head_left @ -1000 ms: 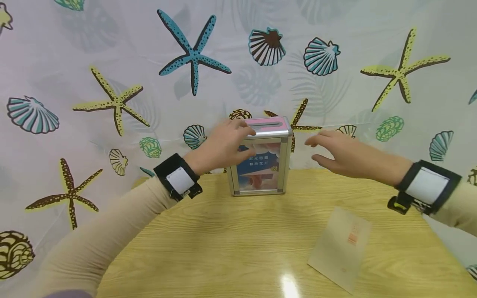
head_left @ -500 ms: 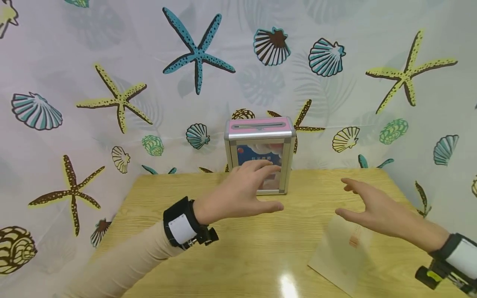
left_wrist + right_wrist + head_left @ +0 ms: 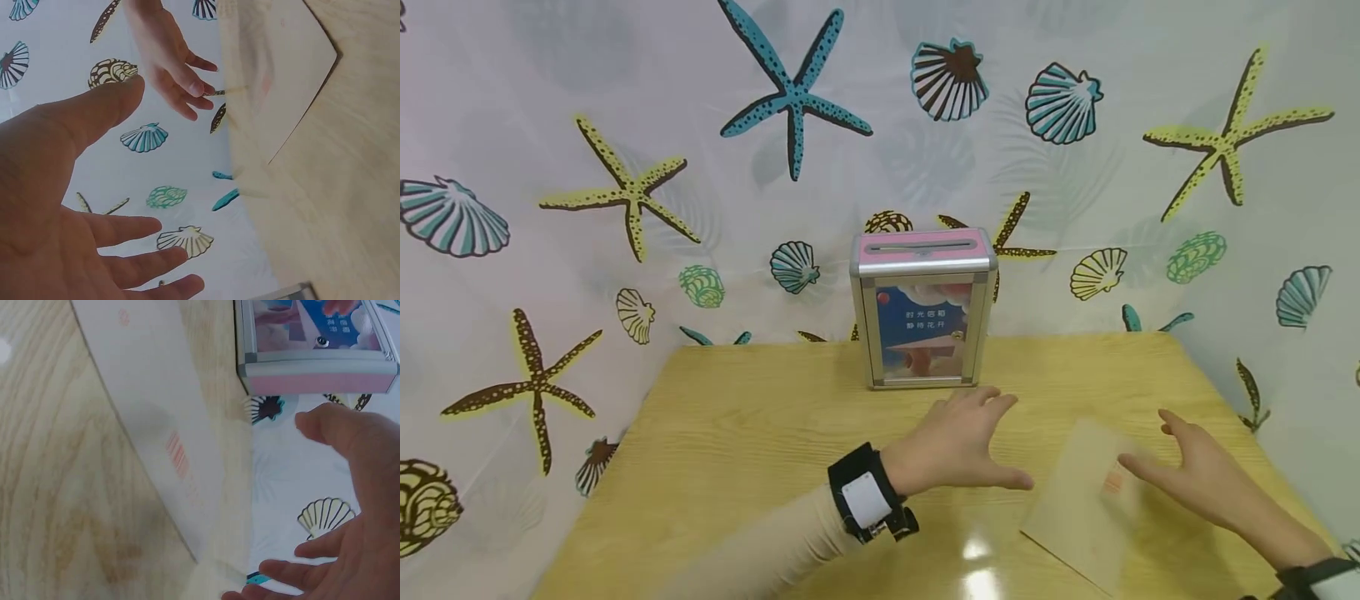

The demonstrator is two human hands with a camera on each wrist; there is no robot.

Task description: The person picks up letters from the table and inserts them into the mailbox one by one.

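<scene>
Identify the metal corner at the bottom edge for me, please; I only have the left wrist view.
Observer: It belongs to a framed box, which the head view shows standing upright at the back of the table.
Operator: Anything on top of that box? My view cuts it off.
Observer: The head view shows a long, narrow slot in its pink top.
Operator: And the paper? I get only a faint reddish smudge.
Observer: In the right wrist view, the paper carries a clear patch of red-orange stripes.
</scene>
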